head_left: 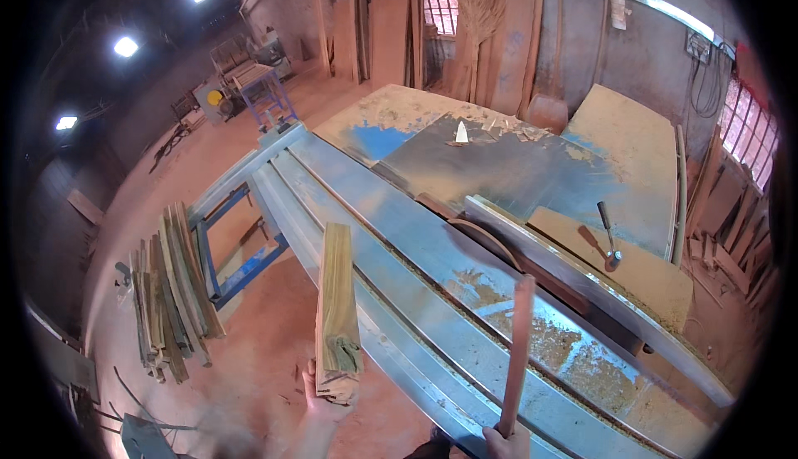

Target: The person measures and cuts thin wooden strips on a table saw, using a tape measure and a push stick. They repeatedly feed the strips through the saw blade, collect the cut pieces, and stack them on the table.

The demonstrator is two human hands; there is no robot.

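Observation:
My left hand (pixel 327 397) is closed around the lower end of a thick wooden board (pixel 336 293), which stands tilted upward with a rough, split end toward me. The board's upper part overlaps the edge of the metal sliding table (pixel 399 251) of a saw. In my right hand (pixel 505 442), at the lower edge, I grip a narrow reddish wooden stick (pixel 519 351) that points up over the sawdust-strewn table. Beyond the stick runs a long metal fence (pixel 598 289), with a curved brown piece (pixel 490 239) beside its far end.
Several wooden strips (pixel 170 293) lean in a stack against a blue frame (pixel 241 280) on the left. Past the fence lies a ratchet-like tool with a black handle (pixel 605 216). Dusty worktops (pixel 499 160) extend behind the saw. Tall planks (pixel 391 31) lean on the far wall.

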